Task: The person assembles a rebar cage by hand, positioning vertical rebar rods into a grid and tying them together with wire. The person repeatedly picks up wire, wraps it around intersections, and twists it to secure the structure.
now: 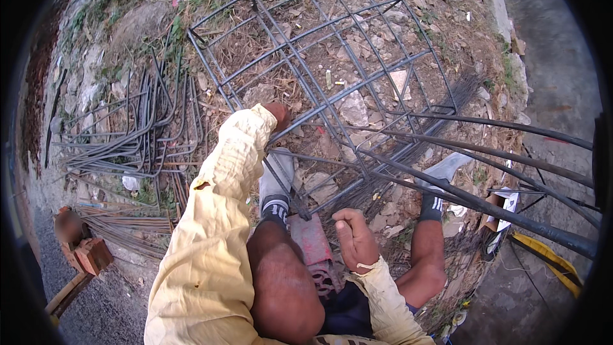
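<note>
A rebar cage [332, 101] of crossed steel bars lies on the rubble in front of me. My left hand [279, 117] is at its near left bar; the yellow sleeve and the back of the hand hide the fingers. Closer to me, my right hand [357, 237] is closed, thumb against curled fingers, beside the cage's near corner. What it holds, if anything, is hidden. A dark two-armed tool, perhaps pincers [297, 203], shows beside my left sock, apart from both hands. Under the cage's right side runs a bundle of thin tie wire [440, 112].
Bent rebar pieces [143, 131] are heaped at left, with straight rods [121, 227] nearer. Long steel bars [511, 147] extend rightward from the cage. Bricks [93, 255] sit at lower left. A yellow-and-black strap [546, 259] lies at right. My feet straddle the cage's near corner.
</note>
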`<control>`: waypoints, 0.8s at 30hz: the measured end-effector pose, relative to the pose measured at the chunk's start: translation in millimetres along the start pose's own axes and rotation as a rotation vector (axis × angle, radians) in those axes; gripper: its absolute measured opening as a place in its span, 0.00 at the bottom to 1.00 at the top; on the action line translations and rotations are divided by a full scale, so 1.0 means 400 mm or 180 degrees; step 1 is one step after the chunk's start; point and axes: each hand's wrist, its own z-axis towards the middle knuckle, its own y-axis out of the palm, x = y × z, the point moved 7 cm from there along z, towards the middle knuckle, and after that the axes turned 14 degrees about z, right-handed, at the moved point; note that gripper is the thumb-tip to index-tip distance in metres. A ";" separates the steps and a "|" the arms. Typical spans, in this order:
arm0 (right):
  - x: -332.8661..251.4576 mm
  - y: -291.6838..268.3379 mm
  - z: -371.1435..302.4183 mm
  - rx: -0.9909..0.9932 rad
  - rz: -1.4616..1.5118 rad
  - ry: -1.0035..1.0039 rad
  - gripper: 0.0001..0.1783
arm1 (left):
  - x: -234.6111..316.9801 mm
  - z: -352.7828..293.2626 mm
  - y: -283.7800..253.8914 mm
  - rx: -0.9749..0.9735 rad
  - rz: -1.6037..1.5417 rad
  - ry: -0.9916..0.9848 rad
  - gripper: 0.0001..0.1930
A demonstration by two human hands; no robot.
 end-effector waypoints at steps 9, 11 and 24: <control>0.261 0.124 0.279 0.0062 0.0240 0.1168 0.31 | -0.014 0.002 0.048 0.0037 0.0622 0.0288 0.17; 0.251 0.124 0.343 0.0119 0.0907 0.1654 0.31 | -0.003 0.017 0.042 0.0045 0.0586 0.0306 0.17; 0.337 0.192 0.510 0.0209 0.2747 0.2374 0.03 | 0.006 -0.030 -0.034 -0.0409 -0.0465 -0.0162 0.16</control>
